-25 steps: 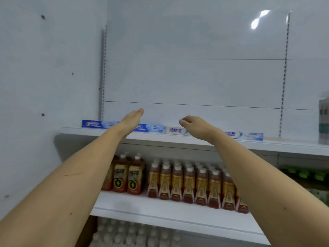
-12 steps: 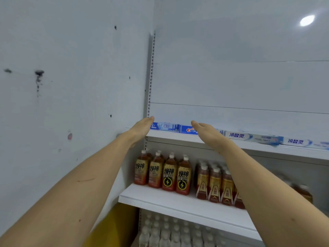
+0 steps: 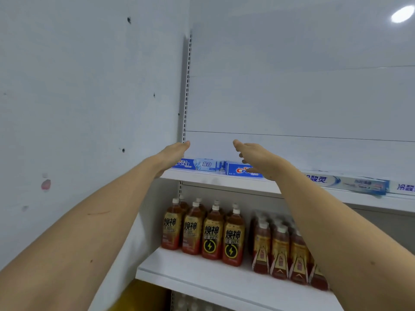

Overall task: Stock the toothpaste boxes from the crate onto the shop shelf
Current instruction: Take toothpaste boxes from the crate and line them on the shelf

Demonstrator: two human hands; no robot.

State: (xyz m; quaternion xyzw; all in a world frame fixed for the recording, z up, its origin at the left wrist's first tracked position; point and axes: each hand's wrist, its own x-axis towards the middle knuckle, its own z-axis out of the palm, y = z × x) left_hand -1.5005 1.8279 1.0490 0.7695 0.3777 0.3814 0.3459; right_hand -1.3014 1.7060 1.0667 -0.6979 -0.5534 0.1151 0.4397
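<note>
Blue and white toothpaste boxes lie in a row along the top shelf (image 3: 224, 181). One Crest box (image 3: 197, 164) lies at the shelf's left end, and a second Crest box (image 3: 238, 170) sits just right of it. Further right lies a longer pale box (image 3: 350, 182). My left hand (image 3: 174, 153) is raised at the shelf's left end, fingers straight, in front of the first box. Over the second Crest box hovers my right hand (image 3: 256, 157), its fingers extended. Neither hand holds anything. The crate is out of view.
A white wall (image 3: 89, 108) runs close on the left. Below the top shelf stands a shelf (image 3: 190, 272) of amber drink bottles (image 3: 211, 234). White bottles (image 3: 190, 304) fill the lowest level. Something yellow (image 3: 139, 297) shows at the bottom.
My view has swung left along the shelf, and both hands have moved with it to the left end. The hands stay open and lifted a little above the boxes.
</note>
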